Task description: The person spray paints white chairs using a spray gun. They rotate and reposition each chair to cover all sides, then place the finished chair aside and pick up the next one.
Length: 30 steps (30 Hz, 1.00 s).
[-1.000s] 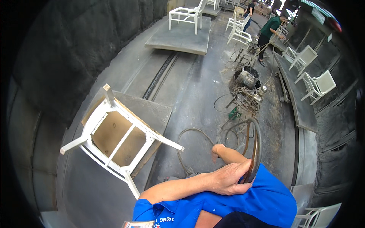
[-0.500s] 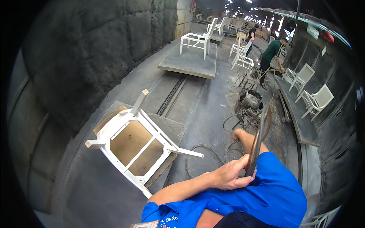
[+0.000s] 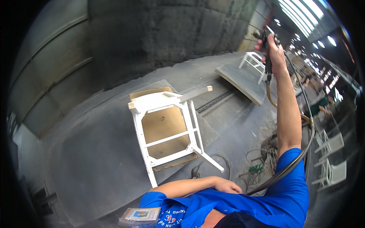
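Note:
My right hand (image 3: 274, 53) is raised high on the right, its fingers wrapped round the grip of a dark spray gun (image 3: 268, 47). Hoses trail down from the gun along my forearm. My left hand (image 3: 228, 185) rests low against my blue shirt, its fingers closed at the lower end of a thick dark hose (image 3: 283, 173); the fingertips are partly hidden. In front of me a white chair frame (image 3: 167, 139) lies upturned with legs sticking out. Its open frame shows brown cardboard (image 3: 161, 123) beneath. Neither hand touches the chair.
A grey platform (image 3: 243, 81) at the far right carries another white chair (image 3: 254, 62). A rail track (image 3: 215, 102) runs along the floor. Coiled hoses (image 3: 266, 159) lie to the right. Beyond are white chairs (image 3: 330, 146) and a person in green (image 3: 321, 104). A dark wall (image 3: 152, 38) stands behind.
My right hand has swung from low beside me up to the upper right, bringing the spray gun into sight. My left hand has dropped towards my waist. The view has turned.

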Each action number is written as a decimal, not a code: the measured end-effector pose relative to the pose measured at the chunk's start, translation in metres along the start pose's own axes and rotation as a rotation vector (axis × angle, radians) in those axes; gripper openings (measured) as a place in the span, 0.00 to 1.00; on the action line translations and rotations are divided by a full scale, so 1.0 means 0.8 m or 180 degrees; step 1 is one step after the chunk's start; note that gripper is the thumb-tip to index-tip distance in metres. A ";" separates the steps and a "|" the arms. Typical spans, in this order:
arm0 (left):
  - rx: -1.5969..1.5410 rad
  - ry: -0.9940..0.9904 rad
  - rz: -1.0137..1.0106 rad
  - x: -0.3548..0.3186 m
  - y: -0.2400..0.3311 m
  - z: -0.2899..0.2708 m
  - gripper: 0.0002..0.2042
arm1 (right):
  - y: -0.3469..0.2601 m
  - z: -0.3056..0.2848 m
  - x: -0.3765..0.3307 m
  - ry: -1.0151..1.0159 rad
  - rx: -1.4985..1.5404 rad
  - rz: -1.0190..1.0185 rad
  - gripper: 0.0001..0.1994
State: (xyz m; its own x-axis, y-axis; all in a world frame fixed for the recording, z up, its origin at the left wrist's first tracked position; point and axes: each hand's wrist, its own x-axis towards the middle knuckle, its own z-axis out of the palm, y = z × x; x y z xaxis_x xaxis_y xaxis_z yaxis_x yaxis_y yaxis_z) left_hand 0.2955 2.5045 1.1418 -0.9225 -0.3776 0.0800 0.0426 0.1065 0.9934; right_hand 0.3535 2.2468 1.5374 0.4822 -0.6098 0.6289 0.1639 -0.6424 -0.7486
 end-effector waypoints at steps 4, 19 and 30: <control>-0.0648 0.0931 0.0005 -0.043 -0.093 -0.016 0.23 | -0.029 0.138 0.047 -0.0325 0.0226 -0.0485 0.29; -0.0624 0.4452 0.0553 -0.176 -0.148 0.156 0.11 | 0.182 0.504 0.096 -0.0980 0.0192 -0.0489 0.30; -0.1741 0.4624 0.0602 -0.212 -0.110 0.196 0.13 | 0.364 0.621 -0.004 -0.1989 -0.1514 0.0050 0.32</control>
State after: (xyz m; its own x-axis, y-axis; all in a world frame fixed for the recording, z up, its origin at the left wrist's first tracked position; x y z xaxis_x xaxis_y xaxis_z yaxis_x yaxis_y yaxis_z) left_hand 0.3883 2.7035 1.0279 0.2453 -0.9631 -0.1103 0.5375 0.0404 0.8423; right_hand 0.8274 2.2920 1.2133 0.8993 -0.3371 0.2786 -0.1651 -0.8516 -0.4974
